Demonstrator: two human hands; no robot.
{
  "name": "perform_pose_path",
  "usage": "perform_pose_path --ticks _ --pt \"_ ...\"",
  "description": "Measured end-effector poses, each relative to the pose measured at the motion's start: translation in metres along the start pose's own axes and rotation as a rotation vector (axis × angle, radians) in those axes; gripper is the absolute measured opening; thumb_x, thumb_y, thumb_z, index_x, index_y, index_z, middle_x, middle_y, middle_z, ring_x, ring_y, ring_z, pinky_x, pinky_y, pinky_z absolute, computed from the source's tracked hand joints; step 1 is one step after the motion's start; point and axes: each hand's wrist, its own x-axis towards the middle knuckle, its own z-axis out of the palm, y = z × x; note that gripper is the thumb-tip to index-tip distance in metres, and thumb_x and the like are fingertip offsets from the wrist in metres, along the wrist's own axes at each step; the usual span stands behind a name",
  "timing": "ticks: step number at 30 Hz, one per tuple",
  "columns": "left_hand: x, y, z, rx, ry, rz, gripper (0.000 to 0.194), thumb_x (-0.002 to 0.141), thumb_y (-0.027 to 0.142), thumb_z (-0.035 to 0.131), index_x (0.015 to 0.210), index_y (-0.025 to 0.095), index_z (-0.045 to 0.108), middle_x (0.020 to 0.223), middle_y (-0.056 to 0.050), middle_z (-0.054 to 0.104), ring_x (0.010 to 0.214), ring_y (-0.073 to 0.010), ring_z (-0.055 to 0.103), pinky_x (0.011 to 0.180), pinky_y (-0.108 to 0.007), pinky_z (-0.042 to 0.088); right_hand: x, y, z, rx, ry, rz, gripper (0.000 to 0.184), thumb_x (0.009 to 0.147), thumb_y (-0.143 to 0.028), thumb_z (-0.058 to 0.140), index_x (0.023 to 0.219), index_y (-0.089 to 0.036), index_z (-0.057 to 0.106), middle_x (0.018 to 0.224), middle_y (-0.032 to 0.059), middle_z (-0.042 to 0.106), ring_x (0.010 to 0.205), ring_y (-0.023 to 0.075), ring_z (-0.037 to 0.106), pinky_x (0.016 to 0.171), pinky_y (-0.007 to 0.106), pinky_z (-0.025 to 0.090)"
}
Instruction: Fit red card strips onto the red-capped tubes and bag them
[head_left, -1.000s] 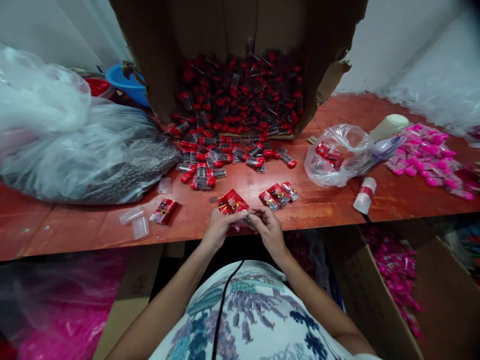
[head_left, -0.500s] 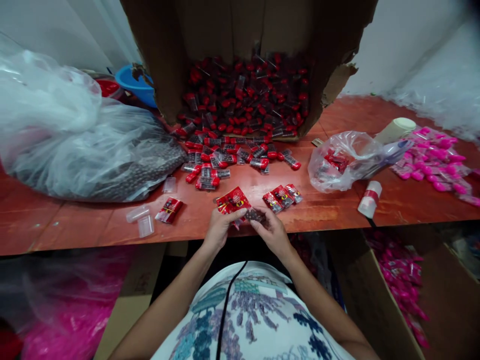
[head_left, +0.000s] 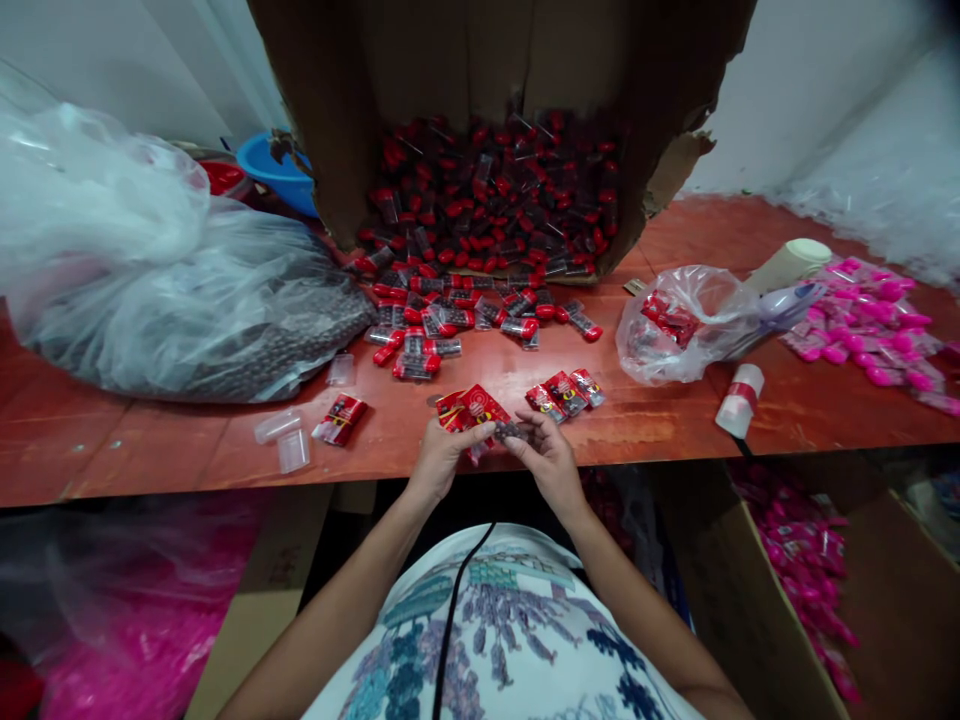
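Note:
Near the table's front edge, my left hand (head_left: 441, 458) is closed round a few red printed packets (head_left: 480, 406), thumb on top. My right hand (head_left: 553, 458) meets it, closed on a small clump of dark beads (head_left: 512, 431) that lies against the packets. Whether the beads sit inside a clear packet is too small to tell. Just beyond my right hand lie several filled red packets (head_left: 564, 394) in a row. Left of my left hand rest a banded stack of red packets (head_left: 341, 418) and several clear plastic tubes (head_left: 293, 452).
An open cardboard box (head_left: 675, 170) on its side spills red-capped tubes (head_left: 457, 318) onto the table (head_left: 180, 440). A big clear bag of dark beads (head_left: 195, 330) fills the left. At right are a plastic bag (head_left: 667, 340), a white roll (head_left: 740, 398) and pink items (head_left: 870, 320).
The red packets in my left hand have turned and shifted slightly right, with their edges fanned apart. My right fingers have moved slightly over the beads.

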Motion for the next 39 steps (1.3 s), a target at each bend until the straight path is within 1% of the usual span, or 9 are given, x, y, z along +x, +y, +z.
perform_pose_path --ticks 6,11,17,21,24,27,33,37,39 --pt "-0.004 0.000 0.008 0.042 -0.030 -0.031 0.024 0.054 0.017 0.081 0.075 0.012 0.070 0.070 -0.003 0.069 0.062 -0.0147 0.062 0.063 -0.024 0.050 0.002 0.000 -0.006 -0.312 -0.002 -0.207 0.048 0.081 -0.027 0.063 0.127 -0.029 0.052 0.131 0.0067 0.050 0.088 0.0156 0.060 0.082 0.031 0.051" --pt "-0.006 -0.010 0.009 -0.015 -0.078 -0.113 0.025 0.055 0.016 0.081 0.077 0.012 0.071 0.073 -0.004 0.070 0.065 -0.0145 0.063 0.066 -0.024 0.051 0.005 0.001 -0.007 -0.386 -0.068 -0.264 0.028 0.084 -0.029 0.059 0.112 -0.027 0.064 0.104 0.0042 0.064 0.095 0.0185 0.060 0.084 0.032 0.049" --pt "0.000 -0.018 0.004 -0.235 0.018 -0.237 0.027 0.063 0.025 0.078 0.085 0.011 0.069 0.078 -0.008 0.072 0.068 -0.0185 0.067 0.066 -0.028 0.054 0.011 0.007 -0.022 -0.508 0.137 -0.271 0.028 0.084 -0.033 0.059 0.109 -0.022 0.064 0.100 0.0055 0.064 0.090 0.0197 0.061 0.084 0.035 0.049" --pt "0.005 -0.016 -0.004 -0.351 0.115 -0.281 0.034 0.060 0.010 0.076 0.092 0.011 0.066 0.088 -0.011 0.072 0.077 -0.0203 0.069 0.075 -0.031 0.055 0.012 0.003 -0.028 -0.812 0.248 -0.377 0.028 0.083 -0.033 0.060 0.108 -0.022 0.065 0.109 0.0096 0.059 0.106 0.0251 0.053 0.096 0.044 0.041" --pt "0.005 -0.017 -0.006 -0.323 0.144 -0.225 0.044 0.053 0.002 0.076 0.094 0.012 0.065 0.084 -0.008 0.073 0.075 -0.0195 0.069 0.074 -0.030 0.054 0.009 -0.001 -0.013 -0.765 0.110 -0.360 0.026 0.085 -0.033 0.059 0.108 -0.023 0.064 0.105 0.0083 0.060 0.100 0.0222 0.056 0.088 0.037 0.046" --pt "0.002 -0.019 -0.005 -0.262 0.173 -0.178 0.040 0.050 0.007 0.080 0.087 0.012 0.066 0.072 -0.005 0.071 0.067 -0.0184 0.068 0.064 -0.026 0.054 0.010 -0.002 0.008 -0.622 -0.065 -0.306 0.020 0.086 -0.028 0.056 0.104 -0.023 0.064 0.095 0.0044 0.063 0.087 0.0178 0.060 0.078 0.030 0.049" --pt "-0.003 -0.011 -0.019 -0.274 0.207 -0.019 0.029 0.052 0.015 0.082 0.077 0.012 0.068 0.070 -0.004 0.070 0.064 -0.0162 0.067 0.062 -0.025 0.053 0.027 0.000 0.035 -0.593 -0.155 -0.332 0.022 0.089 -0.022 0.049 0.106 -0.024 0.064 0.098 0.0048 0.067 0.093 0.0194 0.061 0.083 0.033 0.047" --pt "0.000 0.001 -0.038 -0.322 0.302 0.104 0.028 0.053 0.013 0.081 0.078 0.011 0.069 0.073 -0.005 0.071 0.067 -0.0178 0.068 0.064 -0.026 0.053 0.048 0.000 0.054 -0.567 -0.301 -0.352 0.027 0.092 -0.026 0.044 0.112 -0.027 0.062 0.098 0.0033 0.069 0.091 0.0190 0.064 0.081 0.032 0.049" --pt "0.002 0.006 -0.049 -0.347 0.349 0.121 0.030 0.053 0.013 0.081 0.080 0.011 0.069 0.075 -0.005 0.072 0.067 -0.0172 0.068 0.065 -0.027 0.054 0.065 0.002 0.067 -0.614 -0.303 -0.381 0.029 0.093 -0.027 0.042 0.115 -0.027 0.061 0.099 0.0037 0.068 0.091 0.0185 0.064 0.082 0.031 0.049"
